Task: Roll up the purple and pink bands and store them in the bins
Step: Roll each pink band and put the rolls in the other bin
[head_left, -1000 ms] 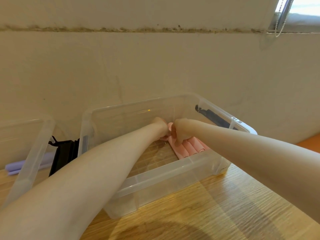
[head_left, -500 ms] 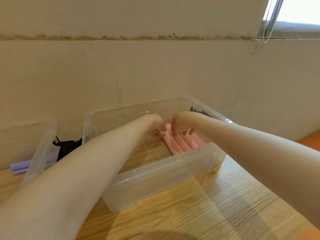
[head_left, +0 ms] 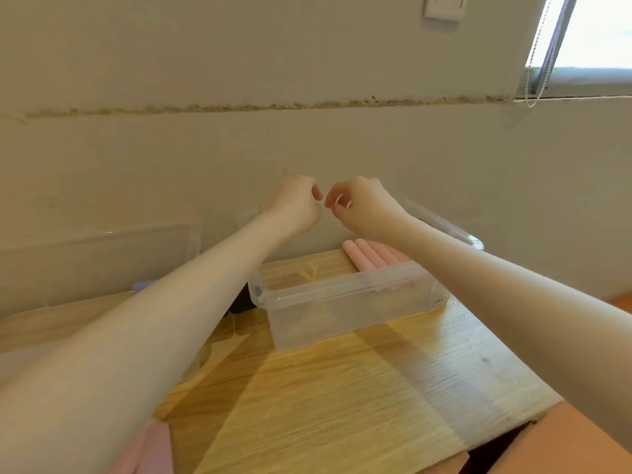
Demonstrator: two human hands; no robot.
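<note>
Rolled pink rubbery bands (head_left: pixel 371 256), at 3 o'clock inside the clear plastic bin (head_left: pixel 345 295): probably light, soft, springy; best pinched mid-roll. Left hand (head_left: pixel 297 204) and right hand (head_left: pixel 362 203) hover curled, empty.

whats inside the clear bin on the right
Rolled pink bands lie side by side at the right end of the clear bin; the right forearm hides how many. The rest shows bare bottom.
</note>
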